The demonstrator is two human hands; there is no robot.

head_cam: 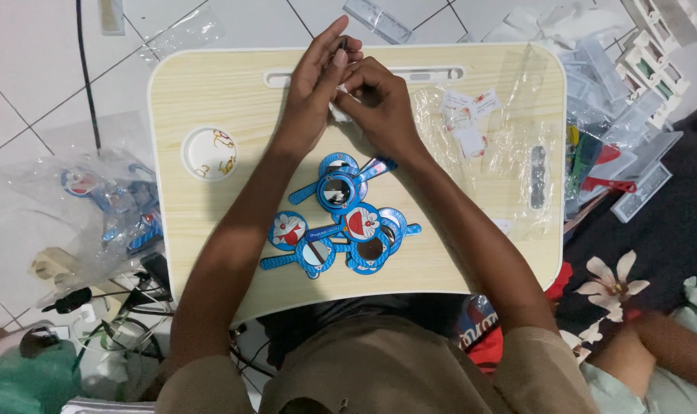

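My left hand [315, 80] and my right hand [379, 100] meet near the far edge of a pale wooden lap table [210, 100]. Between their fingertips they pinch something small, dark at the top and white lower down [341, 96]; its kind is hard to tell. Closer to me lies a heap of blue round hand mirrors [341, 222] with cartoon faces, several in all. Clear plastic sleeves [509, 146] and small white labels [467, 115] lie on the table's right side.
A round cup recess [209, 153] is set in the table's left part. On the tiled floor at left lie a plastic bag of blue items [118, 207], cables and a power strip [57, 268]. More packaging is piled at right [624, 92].
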